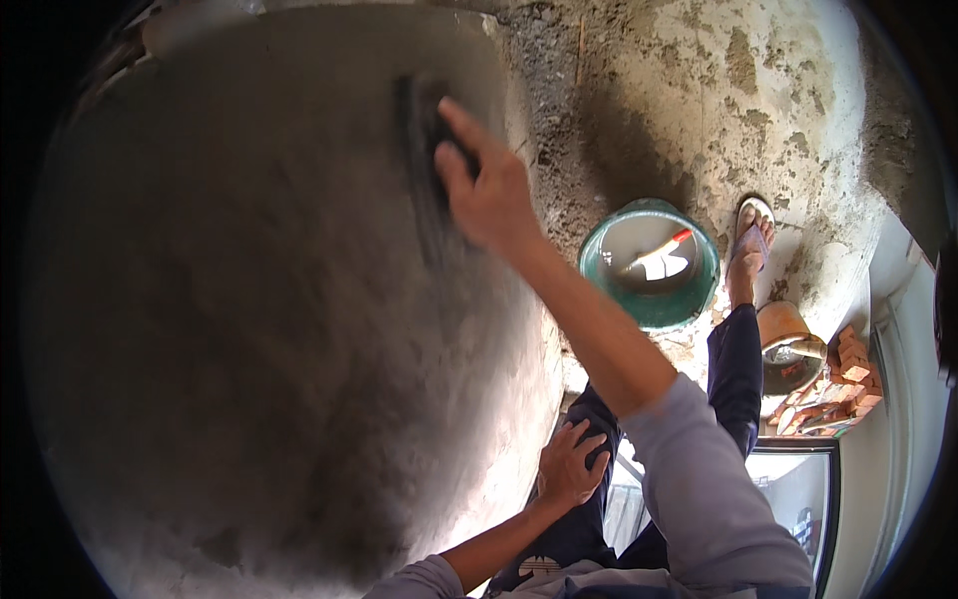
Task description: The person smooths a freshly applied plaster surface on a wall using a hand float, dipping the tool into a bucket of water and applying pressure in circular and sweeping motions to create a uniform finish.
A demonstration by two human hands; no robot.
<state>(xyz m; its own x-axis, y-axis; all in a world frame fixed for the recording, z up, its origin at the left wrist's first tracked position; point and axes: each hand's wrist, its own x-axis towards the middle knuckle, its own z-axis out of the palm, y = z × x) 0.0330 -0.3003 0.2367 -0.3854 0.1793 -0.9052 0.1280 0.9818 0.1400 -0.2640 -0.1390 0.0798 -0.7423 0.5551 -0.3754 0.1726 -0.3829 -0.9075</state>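
My right hand (491, 200) is closed on a dark, long plastering float (427, 180), its index finger stretched forward. The float lies against a broad surface of wet grey plaster (230, 250), close to that surface's right edge. Motion blurs the float's outline. Lower down, my left hand (574, 464) rests on my dark-trousered knee with fingers spread, holding nothing.
Right of the plaster stands a green tub (649, 317) of greyish water with a red-handled brush (659, 250) in it. My sandalled foot (753, 235) is beside the tub. Farther right are an orange-brown bucket (783, 319) and stacked bricks (853, 359). Rubble (549, 120) lines the plaster's edge.
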